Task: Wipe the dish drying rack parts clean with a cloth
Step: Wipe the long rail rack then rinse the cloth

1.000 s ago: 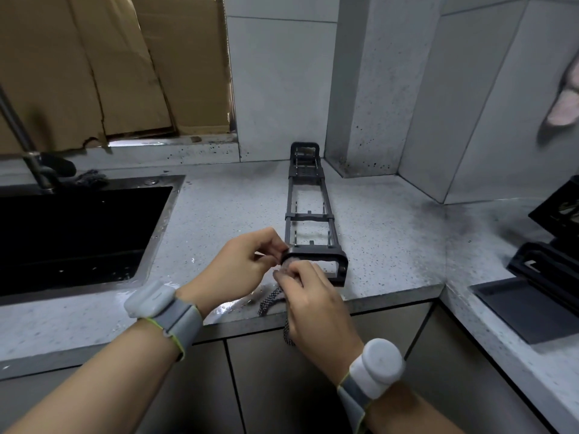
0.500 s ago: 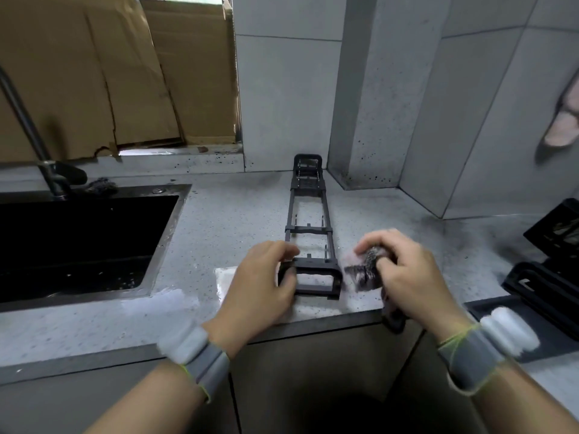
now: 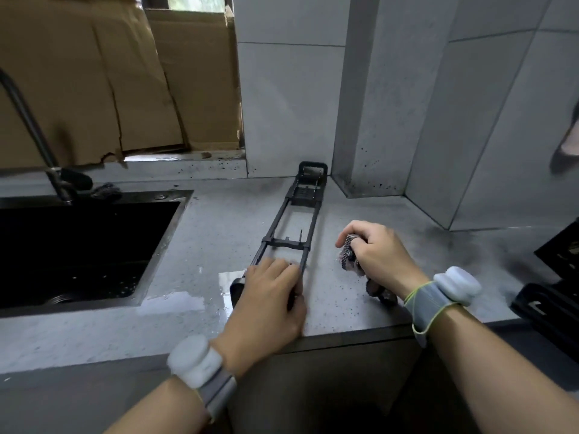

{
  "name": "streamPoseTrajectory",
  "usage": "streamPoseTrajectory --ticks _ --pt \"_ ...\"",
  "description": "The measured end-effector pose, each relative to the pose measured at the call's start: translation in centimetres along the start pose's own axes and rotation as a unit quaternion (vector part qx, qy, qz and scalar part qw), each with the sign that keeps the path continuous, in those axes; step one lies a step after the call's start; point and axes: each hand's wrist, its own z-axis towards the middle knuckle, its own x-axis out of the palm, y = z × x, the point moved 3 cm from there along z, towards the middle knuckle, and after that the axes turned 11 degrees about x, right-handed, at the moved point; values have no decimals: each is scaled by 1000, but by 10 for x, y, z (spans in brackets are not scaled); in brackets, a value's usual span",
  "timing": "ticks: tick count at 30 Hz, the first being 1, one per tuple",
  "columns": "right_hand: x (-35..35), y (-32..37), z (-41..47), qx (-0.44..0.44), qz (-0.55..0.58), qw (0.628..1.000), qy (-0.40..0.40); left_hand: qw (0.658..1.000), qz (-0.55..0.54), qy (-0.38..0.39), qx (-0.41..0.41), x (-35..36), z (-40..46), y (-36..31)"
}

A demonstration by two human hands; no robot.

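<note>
My left hand (image 3: 269, 300) lies on the near end of the long black rack frame (image 3: 289, 233), palm down. Its fingers are curled over the end piece and hold it against the grey countertop (image 3: 219, 233). The frame lies flat and runs away from this hand toward the tiled wall (image 3: 282, 104), where its far end touches the corner. My right hand (image 3: 374, 255) is just to the right of the frame and does not touch it. It is closed around a bunched cloth (image 3: 347, 252) with a scaly pattern; one end of the cloth comes out below the hand, beside the wrist. The lower side of this hand seems to rest on the countertop, but I cannot be sure from this angle. A wet patch (image 3: 175, 300) shines on the countertop just left of my left hand, and further left is the black sink (image 3: 78, 249) with its faucet (image 3: 29, 126). Far right of my right hand, other black rack parts (image 3: 551, 296) lie at the edge of the view.
</note>
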Motion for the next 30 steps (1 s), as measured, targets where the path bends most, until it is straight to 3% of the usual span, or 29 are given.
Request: streamPoseTrajectory --ticks 9,17,22,30 --pt "61 43 20 -123 -103 985 69 997 -47 48 -35 -93 -49 67" --pt "95 52 38 -155 -199 964 85 994 -74 27 -80 -124 -68 114" --pt "116 56 54 -185 -332 918 114 993 -81 25 -80 -126 -71 132" --pt "114 53 56 -272 -389 878 68 992 -100 13 -79 -125 -62 149"
